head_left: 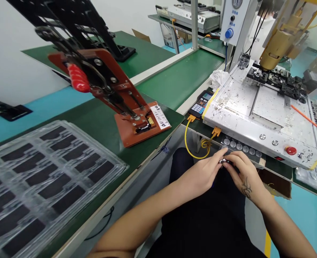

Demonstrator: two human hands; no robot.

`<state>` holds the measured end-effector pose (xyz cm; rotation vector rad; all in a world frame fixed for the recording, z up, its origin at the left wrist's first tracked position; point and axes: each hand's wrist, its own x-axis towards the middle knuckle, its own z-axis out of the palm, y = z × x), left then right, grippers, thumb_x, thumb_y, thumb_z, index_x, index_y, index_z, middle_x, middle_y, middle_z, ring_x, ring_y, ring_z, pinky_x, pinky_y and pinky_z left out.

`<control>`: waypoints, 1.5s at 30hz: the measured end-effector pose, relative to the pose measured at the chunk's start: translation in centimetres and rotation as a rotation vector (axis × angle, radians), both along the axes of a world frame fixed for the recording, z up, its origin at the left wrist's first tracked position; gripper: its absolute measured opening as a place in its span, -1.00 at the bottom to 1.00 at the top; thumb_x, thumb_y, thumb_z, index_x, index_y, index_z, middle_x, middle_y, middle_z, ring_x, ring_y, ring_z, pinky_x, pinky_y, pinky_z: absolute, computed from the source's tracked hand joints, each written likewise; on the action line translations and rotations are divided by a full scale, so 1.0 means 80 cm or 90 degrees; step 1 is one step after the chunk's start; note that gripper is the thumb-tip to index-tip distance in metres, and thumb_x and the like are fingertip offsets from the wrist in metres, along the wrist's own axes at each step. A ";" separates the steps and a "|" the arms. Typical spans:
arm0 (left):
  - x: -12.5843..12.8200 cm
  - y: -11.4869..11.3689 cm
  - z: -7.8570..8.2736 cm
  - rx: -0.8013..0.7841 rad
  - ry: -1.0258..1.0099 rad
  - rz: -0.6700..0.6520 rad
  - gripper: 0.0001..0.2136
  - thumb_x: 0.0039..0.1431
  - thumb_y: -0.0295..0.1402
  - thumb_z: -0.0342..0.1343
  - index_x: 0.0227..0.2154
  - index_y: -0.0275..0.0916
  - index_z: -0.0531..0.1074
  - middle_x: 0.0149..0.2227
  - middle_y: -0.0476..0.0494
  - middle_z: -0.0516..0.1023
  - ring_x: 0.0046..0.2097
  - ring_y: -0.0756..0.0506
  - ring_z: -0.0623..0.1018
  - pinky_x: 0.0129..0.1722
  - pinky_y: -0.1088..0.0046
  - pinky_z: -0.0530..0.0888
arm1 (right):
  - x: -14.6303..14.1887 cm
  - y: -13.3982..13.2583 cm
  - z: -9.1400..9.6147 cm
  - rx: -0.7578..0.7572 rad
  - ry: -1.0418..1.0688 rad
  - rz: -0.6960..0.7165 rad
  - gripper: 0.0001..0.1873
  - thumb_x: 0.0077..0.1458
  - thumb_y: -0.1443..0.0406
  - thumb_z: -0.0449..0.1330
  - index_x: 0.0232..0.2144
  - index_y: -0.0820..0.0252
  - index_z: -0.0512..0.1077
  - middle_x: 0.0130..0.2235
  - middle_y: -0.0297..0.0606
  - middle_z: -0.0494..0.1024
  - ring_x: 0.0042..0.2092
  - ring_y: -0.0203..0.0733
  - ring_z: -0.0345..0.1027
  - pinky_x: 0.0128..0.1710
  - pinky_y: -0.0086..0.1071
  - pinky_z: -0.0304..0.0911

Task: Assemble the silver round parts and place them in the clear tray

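A small, shiny, dark metallic part (224, 161) is pinched between the fingertips of both hands, above my lap and in front of the bench edge. My left hand (208, 170) grips it from the left, with the index finger stretched along its far side. From the right, my right hand (243, 172) closes thumb and fingers on the same part. Its exact kind is too small to make out. Just beyond the fingers lies a strip of round clear pieces (239, 146), under the front of a white benchtop machine (233, 111).
An orange-brown clamp fixture (131, 134) with a red handle (79, 79) stands on the green bench at left. Nearby lies a clear plastic tray (94, 143) with several dark flat pieces. A keypad controller (200, 104), yellow cable (186, 139) and red stop button (291, 150) are at right.
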<state>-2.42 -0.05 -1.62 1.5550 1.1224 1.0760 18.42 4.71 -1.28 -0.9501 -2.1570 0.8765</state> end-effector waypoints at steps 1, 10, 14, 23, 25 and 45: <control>-0.003 0.002 0.003 -0.003 -0.020 0.004 -0.53 0.47 -0.38 0.10 0.39 -0.14 0.34 0.33 -0.29 0.55 0.34 -0.28 0.56 0.38 0.09 0.46 | -0.002 0.002 0.002 -0.022 0.019 -0.016 -0.88 0.43 0.19 0.23 -0.10 0.02 0.56 -0.11 -0.13 0.60 -0.13 -0.04 0.46 -0.11 -0.14 0.41; 0.000 0.000 0.007 -0.148 -0.209 0.098 -0.71 0.35 -0.20 0.31 -0.01 -0.27 0.53 -0.16 -0.19 0.67 -0.21 -0.12 0.69 -0.16 0.34 0.68 | -0.028 -0.003 -0.002 -0.402 0.271 -0.095 -0.62 0.26 -0.04 0.41 -0.18 0.12 0.52 -0.42 -0.36 0.53 -0.52 -0.29 0.35 -0.52 -0.37 0.35; -0.001 -0.005 0.016 -0.123 -0.158 0.100 -0.76 0.38 -0.22 0.26 -0.05 -0.27 0.56 -0.24 -0.16 0.67 -0.28 -0.09 0.66 -0.23 0.37 0.64 | -0.032 -0.008 0.002 -0.371 0.260 -0.095 -0.62 0.25 -0.03 0.41 -0.10 0.10 0.55 -0.37 -0.32 0.56 -0.47 -0.25 0.42 -0.54 -0.37 0.41; -0.002 -0.007 0.015 -0.087 -0.135 0.122 -0.79 0.32 -0.26 0.31 -0.08 -0.25 0.57 -0.29 -0.10 0.63 -0.30 -0.07 0.61 -0.22 0.40 0.58 | -0.034 -0.010 0.008 -0.367 0.262 -0.093 -0.65 0.26 -0.02 0.41 -0.18 0.11 0.54 -0.45 -0.35 0.53 -0.53 -0.27 0.37 -0.58 -0.38 0.39; -0.002 -0.008 0.016 -0.097 -0.153 0.117 -0.80 0.34 -0.26 0.29 -0.10 -0.26 0.56 -0.32 -0.08 0.61 -0.32 -0.06 0.60 -0.24 0.41 0.58 | -0.035 -0.011 0.008 -0.369 0.265 -0.089 -0.65 0.26 -0.02 0.41 -0.18 0.11 0.54 -0.46 -0.36 0.52 -0.53 -0.28 0.36 -0.59 -0.39 0.37; -0.008 -0.003 0.022 -0.084 -0.116 0.153 -0.86 0.37 -0.28 0.20 -0.17 -0.25 0.52 -0.28 -0.12 0.64 -0.31 -0.07 0.59 -0.26 0.40 0.53 | -0.028 0.007 0.007 -0.120 0.119 0.079 -0.49 0.38 0.24 0.30 0.31 -0.05 0.34 -0.09 -0.22 0.56 -0.27 -0.21 0.50 -0.31 -0.32 0.51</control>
